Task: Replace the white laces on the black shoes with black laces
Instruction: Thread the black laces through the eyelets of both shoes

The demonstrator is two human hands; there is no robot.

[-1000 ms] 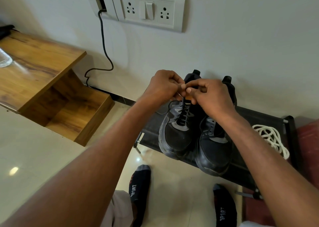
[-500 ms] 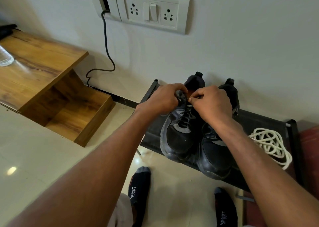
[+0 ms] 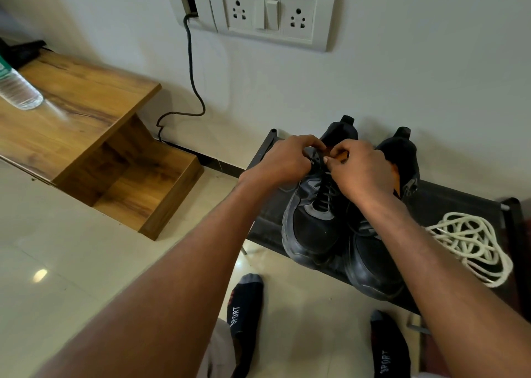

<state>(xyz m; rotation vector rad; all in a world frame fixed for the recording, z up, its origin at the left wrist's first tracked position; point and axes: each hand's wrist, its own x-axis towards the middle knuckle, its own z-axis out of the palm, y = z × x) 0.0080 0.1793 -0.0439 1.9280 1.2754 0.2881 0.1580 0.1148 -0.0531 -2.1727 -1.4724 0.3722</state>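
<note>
Left hand: your left hand (image 3: 283,163) is curled at the top of the left shoe (image 3: 316,219), fingertips pinching the black lace (image 3: 323,196) by the tongue.
Right hand: your right hand (image 3: 360,170) is curled too, pinching the same lace just right of the left hand, and the two nearly touch.
Shoes: both sit side by side on the black rack (image 3: 448,205), heels to the wall; the right shoe (image 3: 373,265) lies partly under your right forearm.
Black lace: threaded up the left shoe's eyelets.
White laces: the white laces (image 3: 471,242) lie off, heaped on the rack, right of the shoes.
Near: your socked feet stand on the tile floor (image 3: 71,262).
Left: a wooden shelf (image 3: 80,110) with a bottle (image 3: 20,93).
</note>
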